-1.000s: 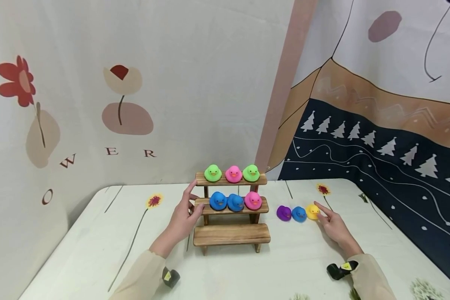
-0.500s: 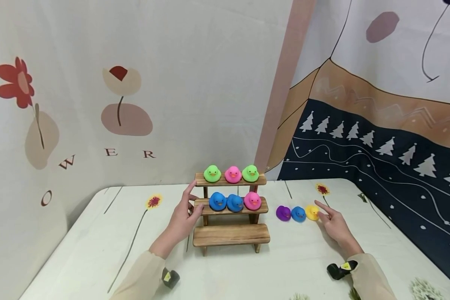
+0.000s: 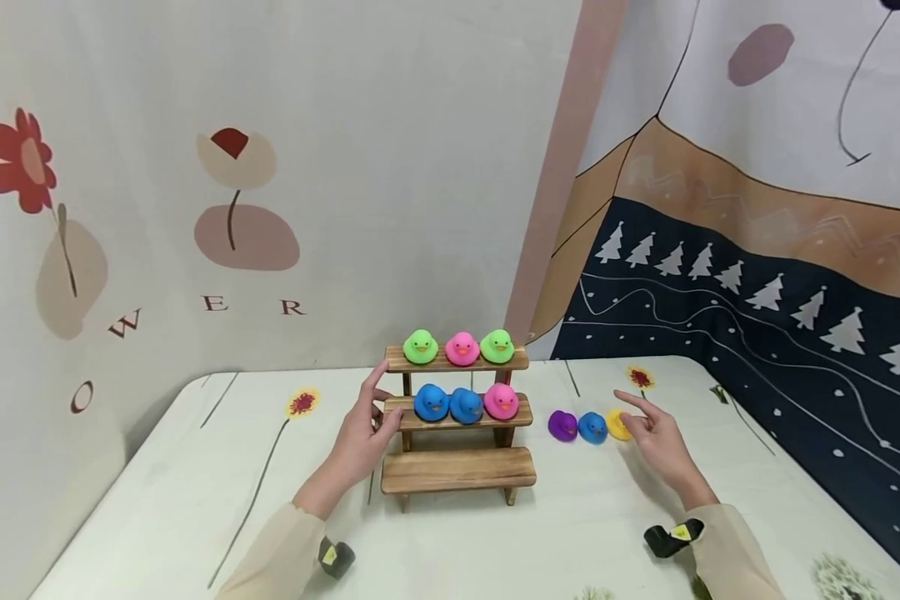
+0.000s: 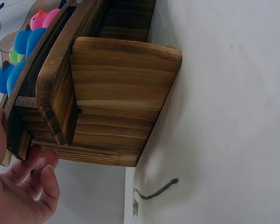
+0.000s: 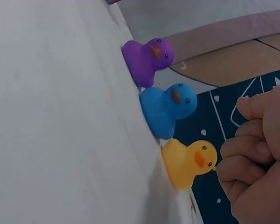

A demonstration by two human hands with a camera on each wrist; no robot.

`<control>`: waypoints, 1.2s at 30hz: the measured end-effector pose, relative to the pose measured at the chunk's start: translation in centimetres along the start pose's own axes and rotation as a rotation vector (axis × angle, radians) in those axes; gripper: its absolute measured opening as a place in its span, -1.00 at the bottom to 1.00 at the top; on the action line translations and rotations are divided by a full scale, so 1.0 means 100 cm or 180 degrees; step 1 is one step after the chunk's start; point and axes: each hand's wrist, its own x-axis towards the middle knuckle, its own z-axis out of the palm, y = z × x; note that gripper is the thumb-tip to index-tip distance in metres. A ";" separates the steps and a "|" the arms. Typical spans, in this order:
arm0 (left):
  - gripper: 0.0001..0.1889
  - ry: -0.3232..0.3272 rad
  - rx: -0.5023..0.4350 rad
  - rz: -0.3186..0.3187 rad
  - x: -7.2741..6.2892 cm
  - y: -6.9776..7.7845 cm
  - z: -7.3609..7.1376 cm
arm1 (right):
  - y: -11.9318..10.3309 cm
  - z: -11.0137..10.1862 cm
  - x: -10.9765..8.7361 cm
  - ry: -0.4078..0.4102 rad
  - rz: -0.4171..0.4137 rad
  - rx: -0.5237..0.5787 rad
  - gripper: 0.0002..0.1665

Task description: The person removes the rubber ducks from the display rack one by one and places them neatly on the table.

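Fingers of the left hand [image 3: 358, 437]: curled round the left end of a three-tier brown wooden rack [image 4: 121, 93], index finger at the top shelf, thumb against the middle one.
Top shelf [image 3: 444, 367]: one lime-green smooth toy duck [image 3: 421, 347], a pink one [image 3: 462, 348], another lime-green one [image 3: 497, 346].
Middle shelf [image 3: 457, 427]: two blue ducks [image 3: 431, 402], then a pink one [image 3: 502, 401].
White, flower-printed worktop [image 3: 450, 550]: purple duck [image 3: 562, 425], blue duck [image 3: 592, 427], yellow duck [image 3: 617, 424], close side by side.
Fingers of the right hand [image 3: 662, 442]: index extended, others curled, pinching nothing, right beside the yellow duck; cannot tell whether touching.
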 end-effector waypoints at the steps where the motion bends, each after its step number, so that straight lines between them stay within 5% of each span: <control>1: -0.23 0.0000 -0.0003 0.0016 0.001 0.000 0.000 | -0.002 -0.001 0.000 0.0004 -0.0017 0.0006 -0.48; 17: -0.24 0.0027 0.0035 0.0081 0.000 0.000 -0.003 | -0.032 0.019 -0.003 -0.0111 -0.0736 0.0446 -0.59; 29: -0.25 0.0030 0.0017 0.0053 -0.001 0.001 -0.002 | -0.065 0.039 -0.006 -0.0367 -0.0773 0.0330 -0.60; 36: -0.25 0.0037 0.0027 0.0042 -0.001 0.000 -0.001 | -0.085 0.051 -0.005 -0.0430 -0.1042 0.0429 -0.60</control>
